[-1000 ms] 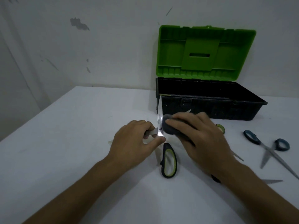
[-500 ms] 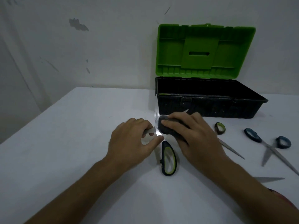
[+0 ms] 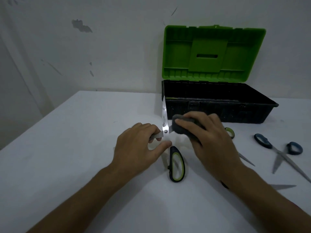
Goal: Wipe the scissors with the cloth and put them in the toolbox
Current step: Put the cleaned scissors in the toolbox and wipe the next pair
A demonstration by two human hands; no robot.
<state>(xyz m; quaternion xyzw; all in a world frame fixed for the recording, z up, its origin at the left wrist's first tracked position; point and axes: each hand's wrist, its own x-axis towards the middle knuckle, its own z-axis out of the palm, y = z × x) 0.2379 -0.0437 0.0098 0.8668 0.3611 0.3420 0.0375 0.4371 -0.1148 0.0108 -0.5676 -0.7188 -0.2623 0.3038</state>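
A person works at a white table (image 3: 70, 165) with two bare hands. The left hand (image 3: 139, 148) holds a pair of green and black scissors (image 3: 165, 121), its fingers curled round one blade near the screw, so its grip is pinching the metal. The scissors are spread wide open. One shiny blade points up and away toward the toolbox (image 3: 218, 108), and one green and black handle loop (image 3: 176, 164) lies on the table just below the left thumb. The right hand (image 3: 210, 142) holds a dark grey cloth (image 3: 183, 124), with its fingers bent over the top of it, and the cloth touches the scissors just beside the screw. The toolbox stands at the back of the table against the wall. Its black bottom part is open and its green lid (image 3: 212, 52) stands straight up. To the right, well apart from the hands, a pair of blue scissors (image 3: 284, 153) lies open on the table. Another green loop (image 3: 230, 132) and a thin blade (image 3: 246, 159) peek out from behind the right hand. One more blade tip (image 3: 284, 186) lies near the right arm.
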